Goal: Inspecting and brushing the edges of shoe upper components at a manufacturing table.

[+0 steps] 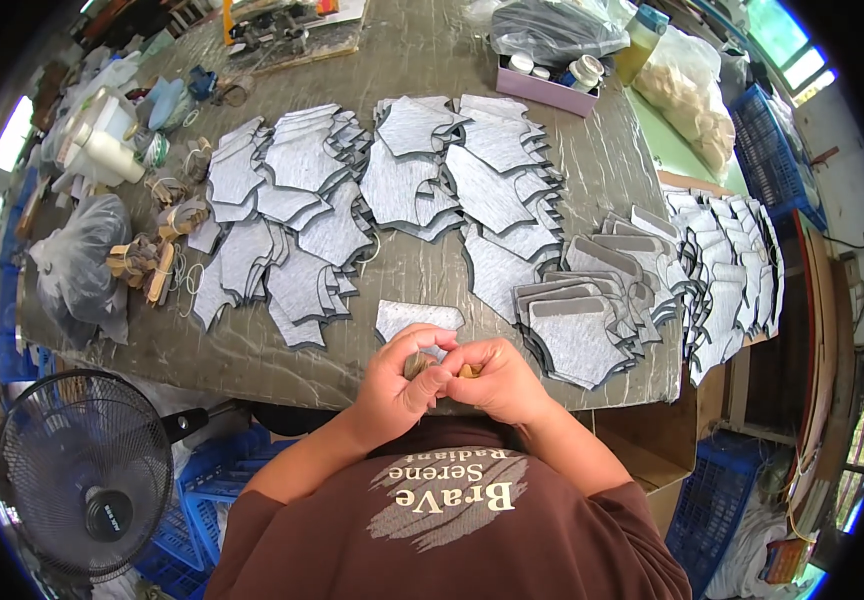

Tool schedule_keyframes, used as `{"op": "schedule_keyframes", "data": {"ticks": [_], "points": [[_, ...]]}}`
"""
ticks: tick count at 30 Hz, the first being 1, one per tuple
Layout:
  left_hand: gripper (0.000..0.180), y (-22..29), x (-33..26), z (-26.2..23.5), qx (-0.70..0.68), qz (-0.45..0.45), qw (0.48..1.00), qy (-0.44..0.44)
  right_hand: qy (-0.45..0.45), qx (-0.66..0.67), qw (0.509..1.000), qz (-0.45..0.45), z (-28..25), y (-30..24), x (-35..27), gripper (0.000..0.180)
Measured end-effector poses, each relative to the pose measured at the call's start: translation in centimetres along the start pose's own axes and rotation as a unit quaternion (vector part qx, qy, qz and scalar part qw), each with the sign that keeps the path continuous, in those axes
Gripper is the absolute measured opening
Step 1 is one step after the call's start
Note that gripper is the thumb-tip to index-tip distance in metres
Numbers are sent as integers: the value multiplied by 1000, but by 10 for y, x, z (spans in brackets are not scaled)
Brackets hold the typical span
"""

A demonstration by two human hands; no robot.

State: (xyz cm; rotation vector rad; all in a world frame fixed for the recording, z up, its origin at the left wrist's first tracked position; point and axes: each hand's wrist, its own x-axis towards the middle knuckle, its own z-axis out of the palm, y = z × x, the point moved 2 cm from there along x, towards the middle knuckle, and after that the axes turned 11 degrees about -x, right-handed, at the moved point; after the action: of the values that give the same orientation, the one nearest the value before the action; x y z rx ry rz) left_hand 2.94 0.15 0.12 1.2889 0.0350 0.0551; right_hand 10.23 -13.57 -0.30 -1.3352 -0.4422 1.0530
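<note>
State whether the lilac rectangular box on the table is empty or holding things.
Holding things: small white-lidded containers show inside the lilac box, behind its front wall.

Observed bare left forearm (317, 450) and bare right forearm (574, 442) angled inward, with elbows bent and spread. Found bare left hand (394, 380) and bare right hand (502, 380) close together before the torso. Noted left fingers (414, 336) arched forward over a curled grip, with left thumb nearer the body. Recorded right thumb and index finger bent inward, near left fingertips.
</note>
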Motion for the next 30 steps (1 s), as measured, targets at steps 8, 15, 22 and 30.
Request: {"op": "schedule_keyframes", "data": {"ticks": [8,15,22,30], "points": [[23,17,11,-15,125,113,986,-21,-46,149,987,40,2,8,1,9],[7,15,6,-40,187,123,970,93,141,255,956,-44,-15,2,6,12],[5,-1,24,-78,68,-114,964,232,291,-507,772,-248,-3,13,1,18],[7,-5,35,-72,128,-148,964,182,250,-682,655,-208,3,26,6,16]]}}
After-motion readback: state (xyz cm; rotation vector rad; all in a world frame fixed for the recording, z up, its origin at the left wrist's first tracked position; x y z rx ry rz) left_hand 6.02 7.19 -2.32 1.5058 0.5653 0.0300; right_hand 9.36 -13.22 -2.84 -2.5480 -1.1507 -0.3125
